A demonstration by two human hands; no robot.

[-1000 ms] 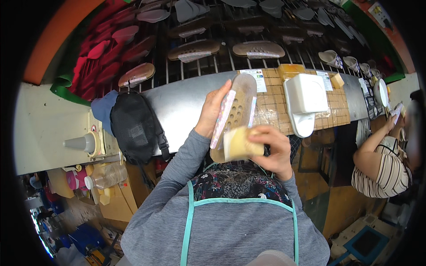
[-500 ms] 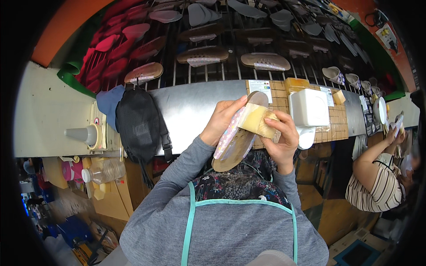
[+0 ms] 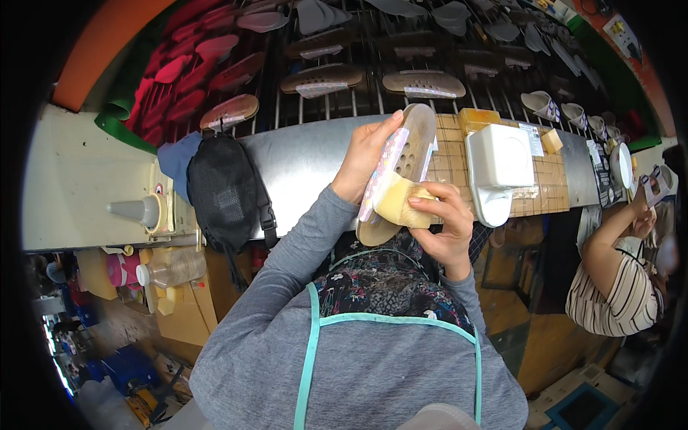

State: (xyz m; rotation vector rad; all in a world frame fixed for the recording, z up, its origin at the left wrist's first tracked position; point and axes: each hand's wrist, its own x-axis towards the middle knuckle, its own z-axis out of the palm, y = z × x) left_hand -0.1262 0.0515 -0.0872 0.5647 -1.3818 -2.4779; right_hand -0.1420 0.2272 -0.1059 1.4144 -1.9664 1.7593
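Above my lap, my left hand (image 3: 364, 163) grips the side of a sole-shaped brown shoe form (image 3: 416, 136) with a row of holes in it. Strips of pale flowered fabric (image 3: 385, 170) run along its edges. My right hand (image 3: 446, 228) is closed around a yellow sponge (image 3: 398, 202), browned at one end, and presses it on the lower part of the form. The form is tilted, its far end pointing away from me, and its near end shows below the sponge.
Past the metal table (image 3: 301, 154) is a rack with several similar forms (image 3: 424, 84). A white container (image 3: 504, 158) stands on the gridded board to the right, by a yellow block (image 3: 478, 118). A black mesh bag (image 3: 221, 188) lies left. Another person (image 3: 618, 290) works at far right.
The sponge has gone from the far part of the form to its near part, uncovering the holes. The form has shifted slightly away from me and stands more upright in view.
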